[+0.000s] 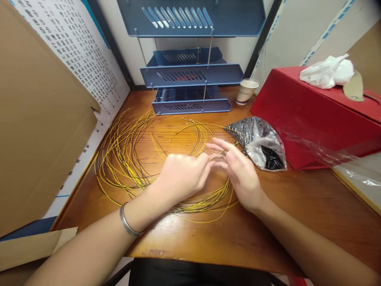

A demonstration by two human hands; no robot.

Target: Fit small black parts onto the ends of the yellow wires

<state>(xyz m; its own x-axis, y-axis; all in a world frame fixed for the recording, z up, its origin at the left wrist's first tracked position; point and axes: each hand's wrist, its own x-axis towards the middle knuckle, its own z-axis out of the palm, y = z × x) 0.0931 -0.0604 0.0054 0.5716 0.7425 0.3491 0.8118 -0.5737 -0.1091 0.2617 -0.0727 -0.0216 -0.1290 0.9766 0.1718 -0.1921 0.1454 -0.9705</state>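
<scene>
My left hand [186, 171] is closed in a pinch, with a thin yellow wire [219, 154] coming out between its thumb and fingers. Facing it is my right hand [242, 174], its fingers stretched out and apart beside the wire; whether it touches the wire I cannot tell. Under both hands lies a loose coil of yellow and dark wires [208, 204]. A larger bundle of the same wires [119, 167] spreads over the table to the left. Just beyond my right hand is a clear plastic bag [256, 139] of small black pieces.
Blue tiered trays [192, 75] stand at the back of the wooden table [297, 206]. A paper cup [247, 90] is beside them. A red box [315, 119] with white tissue takes up the right side. Cardboard [38, 103] rises on the left.
</scene>
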